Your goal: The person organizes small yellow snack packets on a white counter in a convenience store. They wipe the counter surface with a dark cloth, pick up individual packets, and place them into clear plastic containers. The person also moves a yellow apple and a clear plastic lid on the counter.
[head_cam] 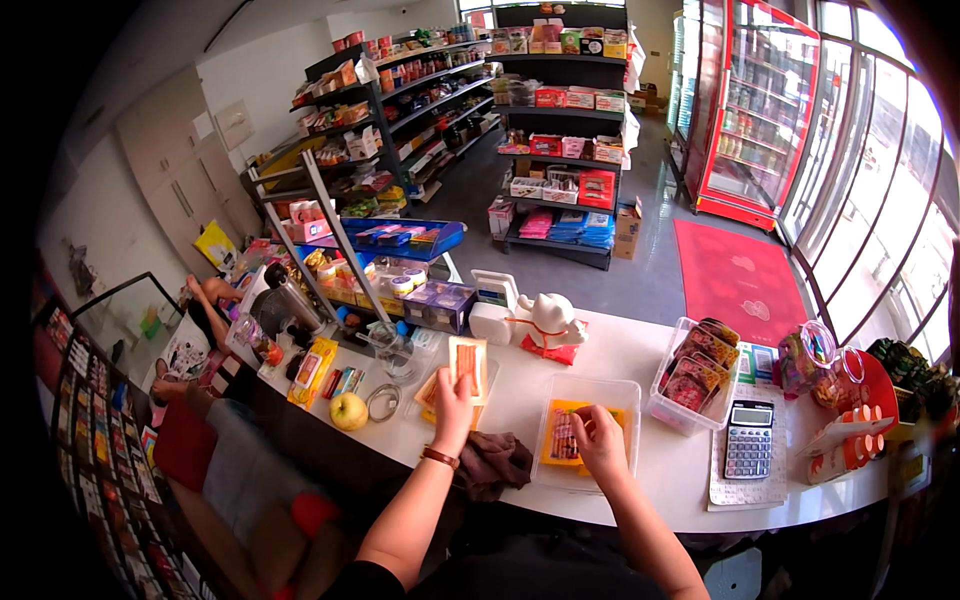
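Note:
My left hand (454,399) grips a flat snack packet (468,358) with a pale border and orange sticks pictured on it, raised above the counter. Beneath it, partly hidden by the hand, is a clear tray (491,373) with similar packets inside. My right hand (602,441) hovers in or over a clear plastic bin (632,397), its fingers curled above yellow snack packets (562,442). Whether those fingers touch a packet cannot be told. A crumpled dark brown cloth (495,461) lies between the tray and the bin.
To the right stand a bin of packaged snacks (697,367), a calculator (748,439) on written sheets and plastic jars (806,356). Behind is a white lucky-cat figure (551,319). Leftward are a yellow apple (348,412), a glass pitcher (394,352) and another person's bare legs (210,307).

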Tool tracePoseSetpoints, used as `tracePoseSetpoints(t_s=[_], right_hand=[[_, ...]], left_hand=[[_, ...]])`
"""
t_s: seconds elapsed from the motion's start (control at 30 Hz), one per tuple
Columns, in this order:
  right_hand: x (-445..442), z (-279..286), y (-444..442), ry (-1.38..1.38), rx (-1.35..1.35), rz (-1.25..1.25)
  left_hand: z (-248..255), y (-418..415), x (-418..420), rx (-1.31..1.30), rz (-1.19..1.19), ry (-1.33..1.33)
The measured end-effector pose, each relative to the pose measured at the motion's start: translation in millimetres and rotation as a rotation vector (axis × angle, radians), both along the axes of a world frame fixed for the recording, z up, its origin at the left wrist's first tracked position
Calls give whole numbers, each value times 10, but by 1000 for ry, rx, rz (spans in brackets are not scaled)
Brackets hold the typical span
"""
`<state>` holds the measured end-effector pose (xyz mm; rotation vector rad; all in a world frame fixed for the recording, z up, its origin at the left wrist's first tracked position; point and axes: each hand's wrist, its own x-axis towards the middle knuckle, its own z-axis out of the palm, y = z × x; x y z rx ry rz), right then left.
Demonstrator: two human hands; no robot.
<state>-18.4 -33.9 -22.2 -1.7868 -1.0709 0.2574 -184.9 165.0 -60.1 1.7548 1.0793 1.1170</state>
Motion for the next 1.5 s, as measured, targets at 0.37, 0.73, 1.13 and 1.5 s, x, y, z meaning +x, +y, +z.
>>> tracePoseSetpoints(t_s=[0.37, 0.73, 1.13, 1.5], right_hand=[[-28, -5, -84, 568, 255, 68], [107, -350, -24, 5, -359, -123], [-54, -66, -62, -217, -509, -211], [37, 19, -64, -673, -803, 252]], left_hand=[[743, -1213, 455, 720, -553, 219], [-344, 347, -381, 316, 80, 719], [-340, 372, -356, 333, 169, 879], [-79, 366, -324, 255, 212, 485]])
